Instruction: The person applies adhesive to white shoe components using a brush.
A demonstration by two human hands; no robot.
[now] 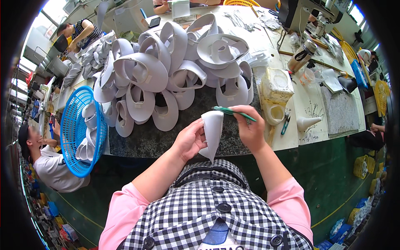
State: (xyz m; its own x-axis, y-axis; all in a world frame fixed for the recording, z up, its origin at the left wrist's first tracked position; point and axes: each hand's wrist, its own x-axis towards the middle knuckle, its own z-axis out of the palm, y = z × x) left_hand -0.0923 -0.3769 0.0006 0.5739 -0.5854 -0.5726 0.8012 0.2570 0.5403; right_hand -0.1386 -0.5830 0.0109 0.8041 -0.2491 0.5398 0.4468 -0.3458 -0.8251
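Checked apron (196,200), white tapered piece (213,130)

Smooth matt held piece (213,129), plastic basket (70,125)

The pale tabletop (298,132) is carrying a dark speckled mat (183,135), where white curved pieces (143,73) are lying heaped. To the right, a metallic flask (300,59), a white cone (306,123) and a grey sheet (339,110) are resting.

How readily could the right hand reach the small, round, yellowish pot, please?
Probably yes: the right hand is close to the yellowish pot, nothing visibly between, though it holds a slim green tool.
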